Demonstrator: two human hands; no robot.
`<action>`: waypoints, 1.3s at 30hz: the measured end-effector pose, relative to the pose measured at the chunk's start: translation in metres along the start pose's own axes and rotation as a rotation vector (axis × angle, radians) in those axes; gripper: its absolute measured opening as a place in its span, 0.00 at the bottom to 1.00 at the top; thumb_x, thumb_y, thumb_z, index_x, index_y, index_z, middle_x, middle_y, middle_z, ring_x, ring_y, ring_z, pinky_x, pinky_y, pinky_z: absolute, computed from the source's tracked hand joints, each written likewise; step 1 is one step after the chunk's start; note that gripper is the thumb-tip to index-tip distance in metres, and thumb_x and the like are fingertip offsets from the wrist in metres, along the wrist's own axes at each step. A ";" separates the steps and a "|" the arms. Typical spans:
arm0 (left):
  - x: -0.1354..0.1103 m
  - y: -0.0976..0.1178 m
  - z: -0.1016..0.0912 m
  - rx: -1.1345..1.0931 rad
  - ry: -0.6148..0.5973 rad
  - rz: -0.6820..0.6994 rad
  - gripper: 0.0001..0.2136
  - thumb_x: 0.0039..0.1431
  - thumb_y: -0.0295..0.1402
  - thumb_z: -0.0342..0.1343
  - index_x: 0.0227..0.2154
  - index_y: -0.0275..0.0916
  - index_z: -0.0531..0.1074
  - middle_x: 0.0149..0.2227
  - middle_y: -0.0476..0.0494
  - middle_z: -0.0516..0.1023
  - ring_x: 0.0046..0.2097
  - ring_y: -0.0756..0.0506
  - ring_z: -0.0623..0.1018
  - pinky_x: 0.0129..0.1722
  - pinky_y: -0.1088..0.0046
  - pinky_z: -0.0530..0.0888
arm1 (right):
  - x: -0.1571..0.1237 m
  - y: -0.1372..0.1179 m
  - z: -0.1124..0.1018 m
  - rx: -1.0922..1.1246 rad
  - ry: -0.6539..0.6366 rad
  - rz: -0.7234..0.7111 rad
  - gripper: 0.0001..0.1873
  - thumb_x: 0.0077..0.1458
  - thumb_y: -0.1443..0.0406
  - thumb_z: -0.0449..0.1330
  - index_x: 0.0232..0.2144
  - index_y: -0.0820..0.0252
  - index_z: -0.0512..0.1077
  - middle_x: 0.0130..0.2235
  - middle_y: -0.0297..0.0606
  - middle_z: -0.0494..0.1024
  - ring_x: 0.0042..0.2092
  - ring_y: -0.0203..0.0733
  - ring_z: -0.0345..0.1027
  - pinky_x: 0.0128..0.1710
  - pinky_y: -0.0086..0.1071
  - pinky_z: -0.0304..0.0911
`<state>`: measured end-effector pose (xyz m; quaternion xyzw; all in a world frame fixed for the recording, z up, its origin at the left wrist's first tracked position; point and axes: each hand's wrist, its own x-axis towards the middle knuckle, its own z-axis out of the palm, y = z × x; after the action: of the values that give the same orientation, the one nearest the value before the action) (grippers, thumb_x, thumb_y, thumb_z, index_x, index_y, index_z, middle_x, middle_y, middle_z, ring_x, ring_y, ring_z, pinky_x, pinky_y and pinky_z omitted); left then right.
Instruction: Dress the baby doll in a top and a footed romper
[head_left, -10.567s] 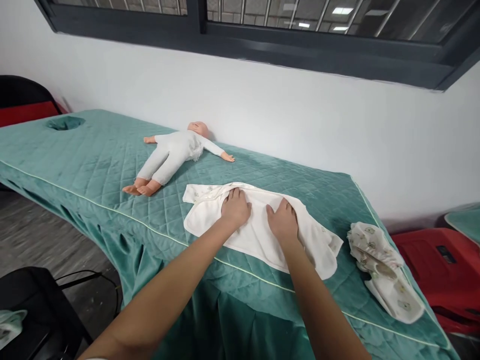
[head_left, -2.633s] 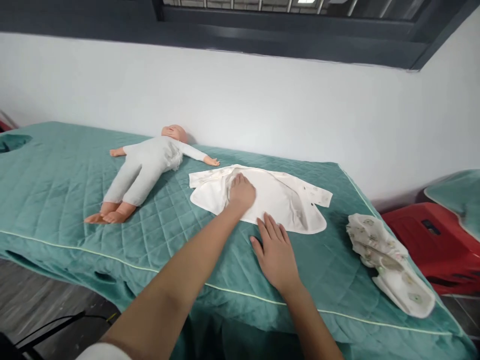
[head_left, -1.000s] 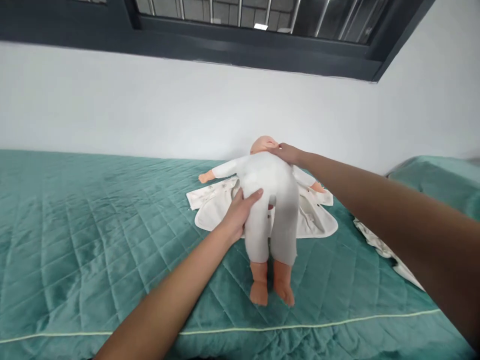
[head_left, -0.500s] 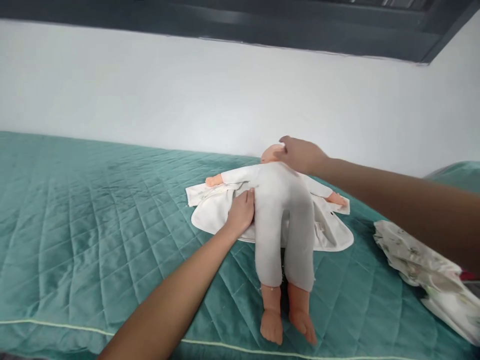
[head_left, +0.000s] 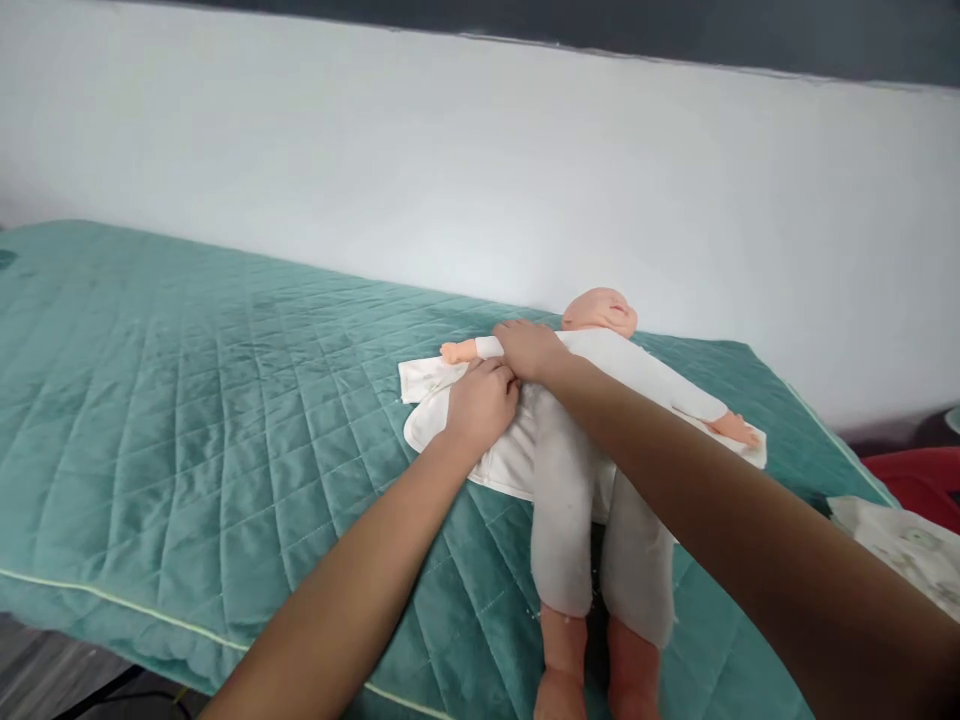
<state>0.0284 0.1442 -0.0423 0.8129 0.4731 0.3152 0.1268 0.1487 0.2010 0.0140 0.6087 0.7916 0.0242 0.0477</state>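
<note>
1. We have the doll (head_left: 566, 490) face up on the bed (head_left: 225, 420), its head nearest the wall (head_left: 375, 150) and its feet pointing our way.
2. Spread beneath the doll's trunk and arms is the white garment (head_left: 510, 460), one sleeve showing below the doll's arm on our left.
3. Our left hand (head_left: 484, 405) lies over that garment, just beside the doll's trunk, fingers bent; we cannot tell whether its grip pinches cloth.
4. Our right hand (head_left: 529, 350) reaches across the doll and covers its upper arm on our left; the palm is hidden, so we cannot tell whether this grip clasps or only rests.
5. We judge the doll light, its cloth-covered body soft and yielding, its head, hands and feet firmer and smoother. The garment looks thin, limp and easily rucked.
6. We would take the doll's arm at the covered forearm, and the garment by its sleeve or edge.
7. Right of the doll's legs lies a printed cloth (head_left: 907, 545).
</note>
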 end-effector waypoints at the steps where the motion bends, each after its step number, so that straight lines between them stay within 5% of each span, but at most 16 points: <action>1: 0.002 -0.003 0.000 0.082 0.007 -0.010 0.10 0.64 0.29 0.51 0.37 0.40 0.79 0.47 0.38 0.80 0.54 0.37 0.74 0.51 0.59 0.72 | -0.002 0.002 -0.002 0.009 0.005 0.014 0.13 0.64 0.64 0.53 0.47 0.63 0.71 0.51 0.52 0.78 0.50 0.56 0.72 0.45 0.43 0.65; 5: 0.008 -0.018 -0.003 0.240 0.016 -0.133 0.12 0.65 0.37 0.55 0.47 0.40 0.77 0.52 0.34 0.77 0.58 0.33 0.71 0.53 0.54 0.70 | -0.017 0.011 -0.006 0.109 0.114 0.050 0.20 0.63 0.52 0.55 0.48 0.60 0.70 0.47 0.47 0.80 0.44 0.53 0.74 0.38 0.39 0.64; 9: 0.015 -0.034 -0.005 0.121 0.002 -0.221 0.13 0.67 0.36 0.51 0.45 0.40 0.78 0.48 0.34 0.80 0.52 0.35 0.77 0.49 0.59 0.71 | -0.030 0.020 -0.004 0.228 0.217 -0.058 0.22 0.60 0.47 0.59 0.47 0.56 0.72 0.47 0.41 0.81 0.46 0.52 0.74 0.40 0.38 0.62; 16: 0.020 -0.047 -0.007 -0.534 0.305 -0.414 0.07 0.58 0.27 0.53 0.29 0.37 0.75 0.34 0.41 0.81 0.39 0.42 0.79 0.40 0.70 0.71 | -0.041 0.016 -0.004 0.233 0.223 -0.120 0.26 0.64 0.43 0.52 0.52 0.50 0.74 0.51 0.40 0.80 0.50 0.52 0.72 0.43 0.37 0.61; 21: 0.022 -0.043 -0.015 -1.337 0.293 -0.613 0.11 0.58 0.40 0.59 0.27 0.40 0.68 0.24 0.51 0.73 0.29 0.47 0.75 0.33 0.71 0.72 | -0.043 0.013 -0.005 0.107 0.167 -0.056 0.26 0.63 0.43 0.53 0.47 0.53 0.76 0.46 0.41 0.81 0.46 0.52 0.73 0.40 0.37 0.60; 27: 0.018 -0.028 -0.024 -1.442 0.384 -0.542 0.15 0.56 0.41 0.64 0.25 0.39 0.65 0.22 0.55 0.66 0.24 0.52 0.67 0.27 0.75 0.67 | -0.041 0.011 -0.002 0.031 0.111 0.002 0.27 0.61 0.42 0.53 0.43 0.54 0.78 0.43 0.43 0.81 0.45 0.53 0.72 0.42 0.41 0.60; 39: 0.009 0.017 -0.012 -1.571 -0.039 -0.371 0.10 0.60 0.40 0.62 0.34 0.37 0.73 0.30 0.48 0.77 0.32 0.50 0.75 0.35 0.74 0.71 | -0.035 0.005 0.006 -0.032 0.098 0.005 0.17 0.64 0.65 0.49 0.49 0.65 0.72 0.44 0.54 0.82 0.47 0.56 0.74 0.49 0.44 0.59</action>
<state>0.0357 0.1420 -0.0213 0.4001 0.2383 0.5152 0.7195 0.1635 0.1679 0.0101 0.6081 0.7908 0.0669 0.0185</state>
